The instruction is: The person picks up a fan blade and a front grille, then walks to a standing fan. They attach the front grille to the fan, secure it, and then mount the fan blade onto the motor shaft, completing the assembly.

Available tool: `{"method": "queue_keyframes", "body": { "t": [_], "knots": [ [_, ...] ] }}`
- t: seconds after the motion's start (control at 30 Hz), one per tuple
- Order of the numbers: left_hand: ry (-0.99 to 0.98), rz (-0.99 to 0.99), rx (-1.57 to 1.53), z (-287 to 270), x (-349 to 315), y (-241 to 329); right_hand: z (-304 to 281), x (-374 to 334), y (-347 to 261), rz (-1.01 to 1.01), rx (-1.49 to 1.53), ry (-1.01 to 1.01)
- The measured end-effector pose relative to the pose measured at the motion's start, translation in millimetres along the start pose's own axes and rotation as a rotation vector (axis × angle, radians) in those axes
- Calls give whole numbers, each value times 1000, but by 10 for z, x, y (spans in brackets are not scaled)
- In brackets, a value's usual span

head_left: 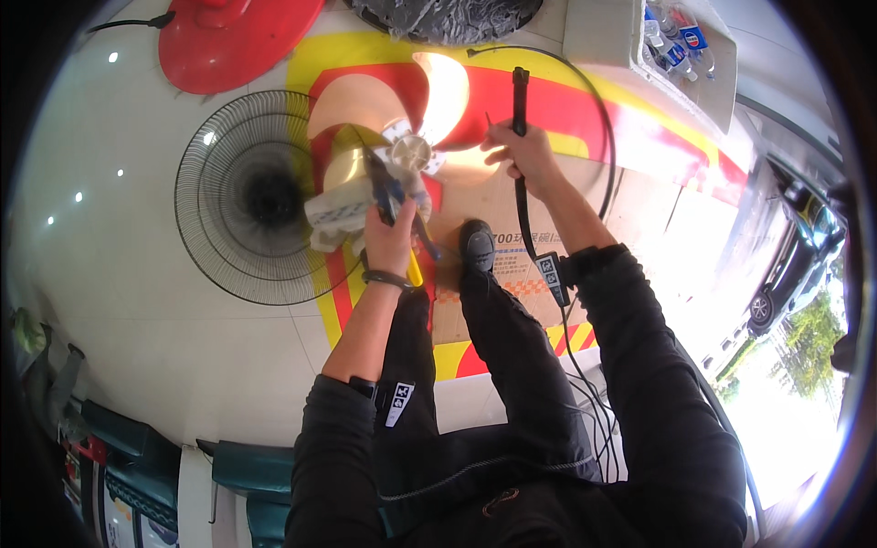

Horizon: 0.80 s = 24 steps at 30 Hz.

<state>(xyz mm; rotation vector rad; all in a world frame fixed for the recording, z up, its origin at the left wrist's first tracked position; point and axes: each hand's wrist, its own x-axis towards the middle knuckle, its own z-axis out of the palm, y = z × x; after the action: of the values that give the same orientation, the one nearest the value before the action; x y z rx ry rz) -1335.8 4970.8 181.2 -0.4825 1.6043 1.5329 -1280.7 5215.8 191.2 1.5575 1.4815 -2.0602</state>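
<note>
My left hand (391,236) is closed around a pliers-like tool with dark blue and yellow parts (416,271); blur hides its exact shape. Beside that hand bunches a whitish, cloth-like thing (336,212). Just beyond is a fan's blade assembly (411,153) with a pale round hub and amber, see-through blades. To its right, my right hand (521,153) has its fingers drawn together near a blade; a thin dark tip sticks out of them, the rest hidden. A black strip (520,91) runs up past this hand from a wrist-worn device (552,274).
A round wire fan guard (212,219) lies at left on the tiles. Flattened cardboard (512,274) spreads under my foot (477,245). A red round base (233,55) and a dark bag-lined bin (448,23) stand far off. A white box (603,41) holds bottles. A black cable (610,137) loops at right.
</note>
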Motion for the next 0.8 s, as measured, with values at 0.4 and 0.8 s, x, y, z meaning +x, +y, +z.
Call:
{"method": "queue_keyframes", "body": {
  "t": [0.4, 0.8],
  "knots": [
    [-61, -105, 211, 23, 399, 593, -335, 1646, 171, 96, -232, 248],
    [-208, -318, -96, 1742, 1049, -27, -1114, 2629, 641, 7, -289, 235]
  ]
}}
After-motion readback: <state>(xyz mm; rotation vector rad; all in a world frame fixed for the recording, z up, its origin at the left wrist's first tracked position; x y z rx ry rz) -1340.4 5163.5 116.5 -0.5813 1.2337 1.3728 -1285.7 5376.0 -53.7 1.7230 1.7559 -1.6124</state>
